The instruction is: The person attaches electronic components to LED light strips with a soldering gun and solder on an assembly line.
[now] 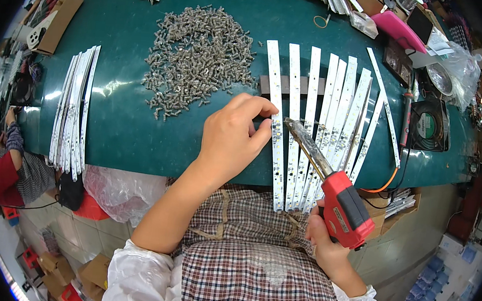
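My left hand [234,130] is closed, thumb and forefinger pinched at the left edge of the leftmost LED strip board [276,171]. Whatever lies between the fingertips is too small to make out. Wrapped round a red-and-black soldering gun [346,211], my right hand [330,250] holds it with the long metal tip pointing up and left, just right of the pinched fingers. Several more white LED boards [343,111] fan out to the right, their upper parts lying over a dark bar [265,85]. Beyond my left hand spreads a heap of small metal parts [198,55].
A bundle of LED boards [72,110] lies at the left. On the right are a soldering iron [406,116] with a cable, a black fan [429,126] and a pink box [398,29]. Papers line the far edge. Another person [10,170] sits at far left.
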Tool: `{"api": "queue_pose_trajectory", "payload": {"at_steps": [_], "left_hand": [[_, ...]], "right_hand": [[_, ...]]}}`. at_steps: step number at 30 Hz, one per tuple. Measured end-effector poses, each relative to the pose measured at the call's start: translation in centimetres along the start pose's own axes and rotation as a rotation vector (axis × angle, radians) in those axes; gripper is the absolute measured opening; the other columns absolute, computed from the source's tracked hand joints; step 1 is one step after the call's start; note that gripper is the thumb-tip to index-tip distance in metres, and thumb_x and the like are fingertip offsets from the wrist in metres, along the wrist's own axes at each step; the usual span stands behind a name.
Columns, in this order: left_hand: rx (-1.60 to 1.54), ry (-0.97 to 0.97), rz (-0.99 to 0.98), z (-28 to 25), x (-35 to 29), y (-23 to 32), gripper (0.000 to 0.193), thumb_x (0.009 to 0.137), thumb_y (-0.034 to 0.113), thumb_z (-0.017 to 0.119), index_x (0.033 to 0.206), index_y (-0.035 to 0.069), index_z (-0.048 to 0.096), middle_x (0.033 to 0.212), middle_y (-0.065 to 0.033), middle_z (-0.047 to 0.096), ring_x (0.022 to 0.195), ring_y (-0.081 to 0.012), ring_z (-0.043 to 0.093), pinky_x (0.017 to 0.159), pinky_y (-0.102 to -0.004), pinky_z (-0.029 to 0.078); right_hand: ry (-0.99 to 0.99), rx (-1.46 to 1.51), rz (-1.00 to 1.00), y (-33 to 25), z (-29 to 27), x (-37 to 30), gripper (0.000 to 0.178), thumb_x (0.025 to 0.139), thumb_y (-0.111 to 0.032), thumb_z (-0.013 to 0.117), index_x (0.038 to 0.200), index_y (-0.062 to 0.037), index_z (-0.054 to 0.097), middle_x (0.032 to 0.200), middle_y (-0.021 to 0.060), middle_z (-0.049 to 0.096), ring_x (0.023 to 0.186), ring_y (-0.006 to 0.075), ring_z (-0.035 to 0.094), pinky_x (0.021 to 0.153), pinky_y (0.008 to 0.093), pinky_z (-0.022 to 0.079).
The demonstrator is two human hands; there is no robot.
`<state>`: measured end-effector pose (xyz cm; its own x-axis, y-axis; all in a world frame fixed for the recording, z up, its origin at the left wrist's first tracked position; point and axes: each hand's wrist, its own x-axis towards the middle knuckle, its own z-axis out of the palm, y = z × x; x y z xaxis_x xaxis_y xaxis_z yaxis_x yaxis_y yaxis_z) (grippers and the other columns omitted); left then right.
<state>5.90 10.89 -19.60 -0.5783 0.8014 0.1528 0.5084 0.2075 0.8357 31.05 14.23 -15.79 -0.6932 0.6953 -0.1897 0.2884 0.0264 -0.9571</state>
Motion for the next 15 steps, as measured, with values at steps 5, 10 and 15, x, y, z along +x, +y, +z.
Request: {"api": "queue_pose_trajectory", "payload": {"at_steps": [5,10,15], "left_hand": [[0.023,-0.001,-0.007,0.0,0.0,-0.1,0.019,0.078,0.003,0.067,0.095,0.01,0.07,0.087,0.0005,0.066,0.054,-0.0082,0.051,0.052,-0.0232,0.042],[0.041,0.003,0.015,0.1,0.0,-0.4,0.02,0.079,0.004,0.067,0.097,0.011,0.071,0.085,0.0008,0.065,0.054,-0.0087,0.051,0.052,-0.0243,0.042],[0.06,-0.002,0.026,0.0,0.0,-0.4,0.021,0.08,0.006,0.066,0.098,0.012,0.071,0.081,0.0005,0.063,0.055,-0.0096,0.051,0.053,-0.0253,0.042]], "right_hand": [[0.019,-0.002,0.095,-0.4,0.7,0.4,0.016,0.094,-0.006,0.058,0.107,0.0021,0.052,0.072,0.0034,0.054,0.052,0.007,0.049,0.049,0.0226,0.041],[0.084,0.017,0.171,-0.4,1.3,0.4,0.01,0.094,-0.007,0.058,0.097,0.0015,0.053,0.068,0.0023,0.053,0.051,0.007,0.048,0.048,0.0229,0.041],[0.054,0.021,0.122,-0.5,1.3,0.9,0.009,0.094,-0.006,0.058,0.089,-0.0004,0.053,0.067,0.003,0.053,0.049,0.0071,0.047,0.047,0.023,0.042]]}}
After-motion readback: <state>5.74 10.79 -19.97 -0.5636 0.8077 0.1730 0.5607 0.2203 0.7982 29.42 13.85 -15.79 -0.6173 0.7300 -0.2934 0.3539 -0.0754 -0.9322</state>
